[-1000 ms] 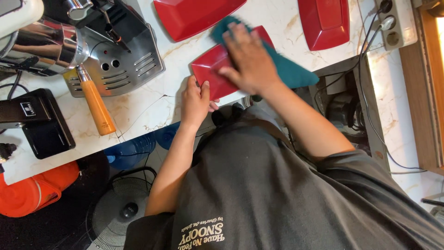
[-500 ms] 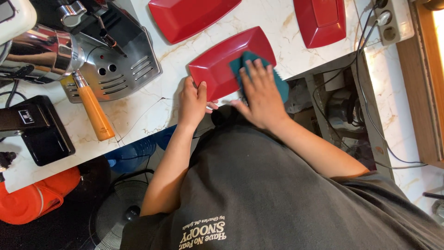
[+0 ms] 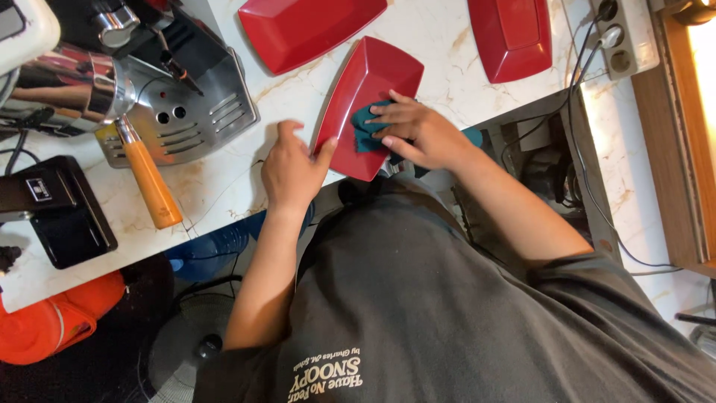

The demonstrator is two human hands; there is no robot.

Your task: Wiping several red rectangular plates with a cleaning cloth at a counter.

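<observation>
Red rectangular plate lies on the white marbled counter, near its front edge, set at a slant with one short end toward the person. Right hand lies flat on the plate's near end, fingers stretched out and pressing a teal cloth against the inside; the cloth is mostly covered by the fingers, only a bunched bit shows. Left hand rests on the counter at the plate's left rim, thumb touching the rim, fingers loosely spread, gripping nothing. A second red plate sits just beyond, upper left, close but apart. A third red plate sits upside down to the right, well apart. White power strip lies at the counter's right end, cables running down from it. Left of the hands: a steel espresso machine tray with a wooden-handled portafilter sticking out over the counter. Black scale-like box sits at far left. Below the counter: an orange container and a fan on the floor.
</observation>
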